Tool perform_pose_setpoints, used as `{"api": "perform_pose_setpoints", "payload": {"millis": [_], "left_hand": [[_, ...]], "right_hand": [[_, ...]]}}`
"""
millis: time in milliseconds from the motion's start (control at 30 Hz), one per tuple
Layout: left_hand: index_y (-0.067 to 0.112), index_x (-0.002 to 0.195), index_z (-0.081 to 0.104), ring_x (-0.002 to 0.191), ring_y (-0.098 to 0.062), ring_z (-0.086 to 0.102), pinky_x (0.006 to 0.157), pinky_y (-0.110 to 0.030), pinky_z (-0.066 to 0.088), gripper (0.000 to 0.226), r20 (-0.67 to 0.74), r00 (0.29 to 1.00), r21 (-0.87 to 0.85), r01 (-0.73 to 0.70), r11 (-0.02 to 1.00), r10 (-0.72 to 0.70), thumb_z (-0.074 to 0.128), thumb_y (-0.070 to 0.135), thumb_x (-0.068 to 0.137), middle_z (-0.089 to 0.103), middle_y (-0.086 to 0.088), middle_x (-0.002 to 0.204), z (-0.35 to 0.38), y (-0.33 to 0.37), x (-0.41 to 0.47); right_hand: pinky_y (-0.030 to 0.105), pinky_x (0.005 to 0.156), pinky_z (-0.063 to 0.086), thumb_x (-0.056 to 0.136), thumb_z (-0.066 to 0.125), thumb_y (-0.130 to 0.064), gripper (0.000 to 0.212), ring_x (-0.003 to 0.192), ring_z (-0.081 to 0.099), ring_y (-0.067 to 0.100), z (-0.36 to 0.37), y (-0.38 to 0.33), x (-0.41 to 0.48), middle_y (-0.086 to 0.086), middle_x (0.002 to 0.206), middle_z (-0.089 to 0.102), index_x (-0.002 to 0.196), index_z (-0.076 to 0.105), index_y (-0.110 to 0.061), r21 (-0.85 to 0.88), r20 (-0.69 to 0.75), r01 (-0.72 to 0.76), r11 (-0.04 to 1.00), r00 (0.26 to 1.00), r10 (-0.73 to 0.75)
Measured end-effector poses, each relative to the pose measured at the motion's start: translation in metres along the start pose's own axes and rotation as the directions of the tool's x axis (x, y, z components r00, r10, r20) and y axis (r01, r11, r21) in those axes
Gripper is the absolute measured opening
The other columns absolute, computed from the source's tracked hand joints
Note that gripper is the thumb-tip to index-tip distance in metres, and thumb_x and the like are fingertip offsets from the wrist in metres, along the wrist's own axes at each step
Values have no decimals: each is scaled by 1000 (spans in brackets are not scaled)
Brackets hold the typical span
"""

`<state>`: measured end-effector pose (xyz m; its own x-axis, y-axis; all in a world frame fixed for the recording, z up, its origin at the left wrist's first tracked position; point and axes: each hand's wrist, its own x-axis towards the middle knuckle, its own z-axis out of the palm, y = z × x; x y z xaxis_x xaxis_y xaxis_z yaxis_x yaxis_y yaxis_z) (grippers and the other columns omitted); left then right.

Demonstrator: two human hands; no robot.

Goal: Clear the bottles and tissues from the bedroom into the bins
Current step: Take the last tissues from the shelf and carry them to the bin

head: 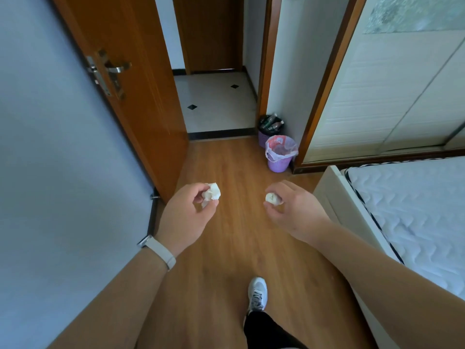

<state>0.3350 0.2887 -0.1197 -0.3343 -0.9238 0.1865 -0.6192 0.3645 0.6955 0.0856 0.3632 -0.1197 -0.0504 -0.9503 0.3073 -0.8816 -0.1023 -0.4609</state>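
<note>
My left hand point(187, 215) pinches a crumpled white tissue point(212, 192) between thumb and fingers. My right hand point(294, 210) holds a smaller balled tissue point(273, 198) the same way. Both hands are raised over the wooden floor, about level with each other. Ahead to the right, by the wall, stands a purple bin point(279, 157) lined with a pale pink bag. Behind it a second purple bin point(263, 137) with a dark liner holds several plastic bottles point(271, 123).
An open brown door point(130, 91) stands at left, leading to a tiled hallway point(216, 102). A wardrobe point(390, 91) with sliding doors and a bed with a white quilted mattress point(412, 210) fill the right. My foot in a white shoe point(257, 293) is on the floor.
</note>
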Motion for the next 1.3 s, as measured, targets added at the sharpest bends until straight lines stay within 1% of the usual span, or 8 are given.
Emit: {"api": "perform_pose_setpoints", "payload": {"millis": [167, 367, 500, 667, 900, 1033, 1133, 1300], "left_hand": [[33, 119, 58, 96, 5, 56, 71, -8, 45, 31, 37, 999, 41, -2, 999, 0, 64, 41, 89, 57, 23, 109, 23, 4, 100], [35, 117, 56, 97, 1, 57, 78, -13, 46, 29, 57, 998, 50, -23, 998, 21, 65, 39, 89, 59, 20, 111, 46, 16, 223], [32, 119, 58, 99, -5, 58, 81, -15, 48, 32, 91, 992, 86, -92, 992, 84, 64, 41, 89, 58, 21, 112, 63, 17, 275], [33, 119, 59, 101, -5, 57, 83, -16, 48, 33, 122, 984, 100, -146, 984, 133, 63, 43, 89, 59, 20, 113, 75, 2, 341], [33, 119, 58, 104, -7, 58, 86, -26, 54, 32, 179, 974, 16, -148, 989, 142, 63, 42, 89, 61, 17, 113, 83, -56, 447], [30, 119, 59, 103, -9, 58, 83, -23, 53, 33, 206, 962, -17, -179, 984, 179, 64, 40, 89, 61, 14, 113, 76, -90, 525], [30, 119, 59, 101, -8, 58, 81, -23, 53, 33, 214, 953, -36, -213, 976, 215, 65, 39, 88, 60, 14, 112, 65, -109, 586], [26, 117, 60, 95, -8, 58, 77, -33, 57, 31, 250, 913, -69, -315, 947, 322, 66, 35, 88, 61, 10, 108, 61, -124, 673]], "right_hand": [[36, 66, 52, 84, 69, -28, 22, 78, 56, 12, 16, 52, 85, -10, 96, 60, 104, 62, -22, 20, -2, -50, 999, 999, 50], [29, 67, 54, 87, 66, -32, 24, 80, 58, 10, -3, 123, 181, -11, 99, 61, 109, 60, -24, 1, 22, -109, 994, 994, 109], [15, 62, 41, 88, 66, -31, 24, 81, 57, 8, -8, 152, 226, -14, 97, 55, 110, 59, -24, 3, 8, -166, 986, 986, 166], [15, 63, 40, 87, 69, -27, 26, 81, 55, 7, -1, 174, 278, -12, 97, 59, 110, 62, -20, -28, -18, -182, 983, 983, 182], [18, 58, 41, 84, 69, -22, 23, 74, 55, 11, 34, 196, 366, -10, 91, 56, 106, 63, -16, -88, -39, -214, 973, 977, 212], [43, 60, 56, 81, 71, -19, 27, 75, 63, 26, 53, 205, 427, 3, 96, 66, 107, 63, -18, -118, -107, -299, 947, 952, 287], [40, 61, 56, 81, 72, -23, 24, 77, 63, 23, 64, 202, 475, 1, 97, 66, 104, 65, -19, -135, -131, -330, 934, 940, 314], [37, 61, 56, 84, 70, -28, 25, 77, 63, 19, 75, 203, 539, -1, 98, 66, 107, 63, -21, -185, -184, -403, 896, 910, 372]]}}
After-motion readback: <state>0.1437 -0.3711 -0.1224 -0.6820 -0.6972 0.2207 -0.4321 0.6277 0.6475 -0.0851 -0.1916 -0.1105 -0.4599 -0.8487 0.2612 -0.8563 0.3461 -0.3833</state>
